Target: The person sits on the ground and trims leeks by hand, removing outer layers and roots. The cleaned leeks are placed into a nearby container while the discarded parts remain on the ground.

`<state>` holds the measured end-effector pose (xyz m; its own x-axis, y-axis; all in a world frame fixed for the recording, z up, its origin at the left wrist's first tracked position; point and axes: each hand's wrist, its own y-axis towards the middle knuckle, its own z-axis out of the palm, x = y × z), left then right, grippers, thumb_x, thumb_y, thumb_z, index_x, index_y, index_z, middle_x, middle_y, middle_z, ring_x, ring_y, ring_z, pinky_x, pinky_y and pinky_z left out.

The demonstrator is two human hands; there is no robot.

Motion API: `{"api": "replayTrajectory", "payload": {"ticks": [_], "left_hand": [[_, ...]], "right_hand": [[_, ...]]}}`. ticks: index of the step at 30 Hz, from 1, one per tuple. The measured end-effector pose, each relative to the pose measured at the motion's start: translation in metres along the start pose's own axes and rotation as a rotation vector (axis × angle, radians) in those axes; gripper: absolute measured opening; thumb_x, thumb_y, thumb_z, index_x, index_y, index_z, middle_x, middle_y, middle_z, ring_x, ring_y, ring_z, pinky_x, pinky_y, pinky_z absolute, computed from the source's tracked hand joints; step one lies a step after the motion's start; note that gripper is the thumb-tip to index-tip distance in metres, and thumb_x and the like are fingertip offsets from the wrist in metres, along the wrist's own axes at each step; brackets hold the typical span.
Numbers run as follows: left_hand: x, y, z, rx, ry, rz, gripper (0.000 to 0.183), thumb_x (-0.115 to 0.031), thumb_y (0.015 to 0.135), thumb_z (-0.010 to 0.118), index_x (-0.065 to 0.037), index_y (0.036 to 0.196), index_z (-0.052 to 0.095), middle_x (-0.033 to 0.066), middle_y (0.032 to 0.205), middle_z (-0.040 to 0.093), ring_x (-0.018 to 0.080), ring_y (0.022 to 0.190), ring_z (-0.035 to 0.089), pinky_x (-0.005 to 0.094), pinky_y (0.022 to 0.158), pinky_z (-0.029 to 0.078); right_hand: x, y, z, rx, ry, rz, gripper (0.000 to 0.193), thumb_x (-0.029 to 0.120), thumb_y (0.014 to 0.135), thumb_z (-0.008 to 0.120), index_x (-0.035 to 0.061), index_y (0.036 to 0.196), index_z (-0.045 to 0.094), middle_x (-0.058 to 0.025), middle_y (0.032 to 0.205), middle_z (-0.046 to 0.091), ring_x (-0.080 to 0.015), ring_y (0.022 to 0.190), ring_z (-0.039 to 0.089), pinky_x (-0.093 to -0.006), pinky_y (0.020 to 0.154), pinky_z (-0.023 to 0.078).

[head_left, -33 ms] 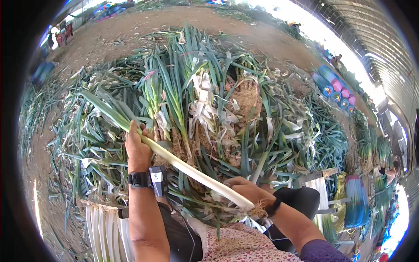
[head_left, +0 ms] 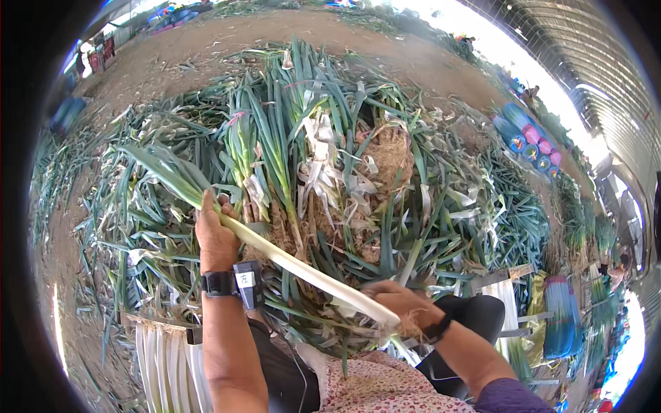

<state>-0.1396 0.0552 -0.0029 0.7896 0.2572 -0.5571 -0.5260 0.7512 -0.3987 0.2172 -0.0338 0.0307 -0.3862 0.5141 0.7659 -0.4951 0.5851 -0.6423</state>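
Note:
A long green onion (head_left: pixel 296 265) slants across my lap, its green leaves toward the upper left and its white, rooted end at the lower right. My left hand (head_left: pixel 217 234) is wrapped round the stalk where white turns to green. At the root end, my right hand (head_left: pixel 403 303) has its fingers curled against the far side of the white stem. They are slightly blurred and partly hidden, so what they pinch is unclear. Dangling roots (head_left: pixel 411 323) show beside the right wrist. A strapped black device (head_left: pixel 248 283) sits at my left wrist.
A heap of untrimmed green onions (head_left: pixel 275 138) and loose leaves lies in front of me. White stalks (head_left: pixel 165 365) rest in a rack at lower left, others (head_left: pixel 506 310) in a rack at right. Wrapped bundles (head_left: pixel 527 141) stand farther right, with a blue bundle (head_left: pixel 561 316) nearer.
My right hand has shifted slightly right and down along the root end, and its fingers are more blurred. The onion's leafy end has swung a little left.

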Motion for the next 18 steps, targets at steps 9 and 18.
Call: {"api": "replayTrajectory", "payload": {"ticks": [9,18], "left_hand": [[-0.032,0.005,-0.017,-0.231,0.014,0.342,0.023,-0.022,0.090,0.060,-0.014,0.106,0.046,0.0031,0.077,0.052,0.0116,0.053,0.045,0.0255,0.046,0.039],[-0.019,-0.012,-0.022,0.110,-0.224,0.046,0.024,-0.028,0.092,0.059,-0.008,0.097,0.046,0.0026,0.079,0.052,0.0103,0.054,0.043,0.0249,0.048,0.040]], "right_hand": [[-0.117,-0.090,-0.134,-0.478,-0.979,-0.118,0.043,0.026,0.076,0.064,0.0079,0.115,0.062,-0.0168,0.113,0.060,-0.0299,0.104,0.056,-0.0365,0.090,0.045],[-0.014,0.000,-0.045,0.123,-0.133,-0.705,0.038,0.014,0.093,0.050,0.0004,0.128,0.054,-0.0118,0.126,0.055,-0.0163,0.112,0.054,-0.0304,0.095,0.043]]}}
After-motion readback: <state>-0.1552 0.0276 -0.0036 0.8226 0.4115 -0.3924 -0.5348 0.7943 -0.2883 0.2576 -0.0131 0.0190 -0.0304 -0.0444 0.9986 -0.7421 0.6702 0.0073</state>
